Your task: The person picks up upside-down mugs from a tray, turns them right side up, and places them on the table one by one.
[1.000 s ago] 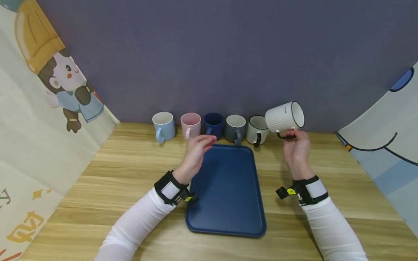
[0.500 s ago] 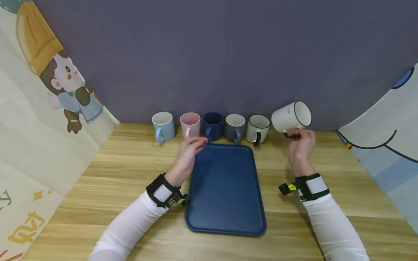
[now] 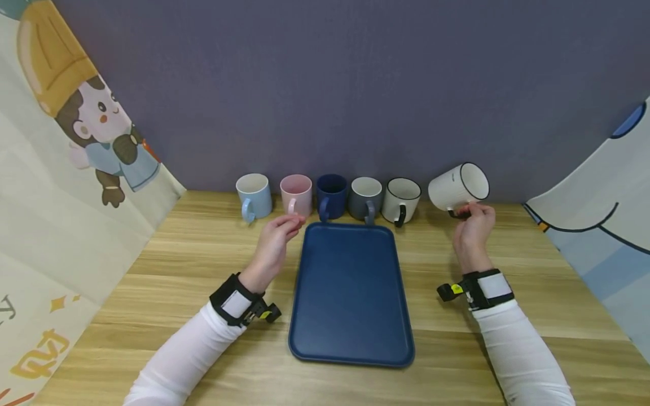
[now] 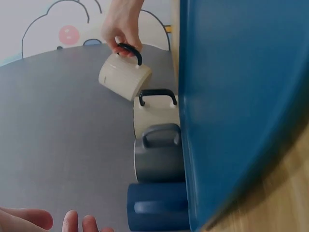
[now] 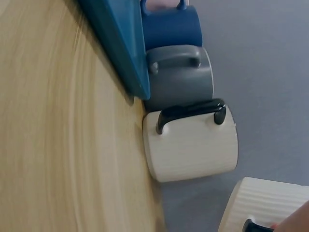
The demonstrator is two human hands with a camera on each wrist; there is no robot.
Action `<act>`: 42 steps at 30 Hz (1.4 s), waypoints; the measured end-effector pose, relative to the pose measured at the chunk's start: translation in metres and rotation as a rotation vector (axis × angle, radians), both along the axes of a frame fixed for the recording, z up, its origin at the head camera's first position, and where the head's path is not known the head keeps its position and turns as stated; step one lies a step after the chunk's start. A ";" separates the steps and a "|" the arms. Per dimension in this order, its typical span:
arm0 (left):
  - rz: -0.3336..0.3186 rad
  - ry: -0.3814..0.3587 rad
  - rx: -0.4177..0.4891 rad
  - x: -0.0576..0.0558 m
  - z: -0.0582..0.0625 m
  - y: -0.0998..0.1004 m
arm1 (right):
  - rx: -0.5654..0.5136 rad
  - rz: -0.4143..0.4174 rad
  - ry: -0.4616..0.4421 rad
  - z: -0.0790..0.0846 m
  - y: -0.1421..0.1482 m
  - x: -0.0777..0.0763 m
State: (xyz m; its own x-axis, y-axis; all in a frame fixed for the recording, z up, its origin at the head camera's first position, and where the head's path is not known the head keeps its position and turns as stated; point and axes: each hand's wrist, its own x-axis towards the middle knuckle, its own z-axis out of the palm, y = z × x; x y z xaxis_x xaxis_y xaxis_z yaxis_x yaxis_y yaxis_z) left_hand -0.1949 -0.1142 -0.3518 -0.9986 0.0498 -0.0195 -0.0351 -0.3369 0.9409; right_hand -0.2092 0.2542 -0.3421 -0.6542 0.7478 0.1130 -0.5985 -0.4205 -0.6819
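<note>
My right hand point(image 3: 474, 237) pinches the black handle of a white ribbed mug point(image 3: 449, 189) with a dark rim. That mug is tilted, its mouth toward the upper right, beside a row of upright mugs. In the row stand a light blue mug point(image 3: 256, 203), a pink mug point(image 3: 299, 192), a navy mug point(image 3: 332, 200), a grey mug point(image 3: 363, 200) and a white mug with a black handle point(image 5: 193, 150). My left hand point(image 3: 271, 245) holds nothing; its fingers are loosely extended in front of the pink mug, left of the blue tray point(image 3: 352, 293).
The tray lies lengthwise on the wooden table point(image 3: 203, 270), its far edge close to the mug handles. A dark grey wall point(image 3: 325, 84) stands right behind the row. Printed cloths point(image 3: 30, 186) hang at both sides.
My left hand has drawn back to the left, from over the tray's far corner to beside the tray. My right hand has shifted the tilted white mug to the right, away from the row.
</note>
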 end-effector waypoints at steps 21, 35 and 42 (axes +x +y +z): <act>0.051 -0.012 0.010 0.002 -0.005 -0.041 | 0.170 -0.065 -0.271 -0.024 0.017 -0.013; 0.056 -0.020 0.019 0.005 -0.005 -0.052 | 0.276 -0.018 -0.394 -0.028 0.017 -0.021; 0.074 -0.027 0.034 0.003 -0.005 -0.055 | 0.340 -0.004 -0.452 -0.030 0.017 -0.025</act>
State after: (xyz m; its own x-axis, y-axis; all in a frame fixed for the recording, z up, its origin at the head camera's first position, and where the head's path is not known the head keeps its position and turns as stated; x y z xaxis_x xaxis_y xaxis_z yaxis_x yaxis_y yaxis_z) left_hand -0.1923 -0.1691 -0.3565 -0.9987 -0.0229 -0.0460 -0.0342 -0.3712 0.9279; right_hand -0.2344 0.2711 -0.3721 -0.6904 0.7211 0.0572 -0.2163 -0.1303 -0.9676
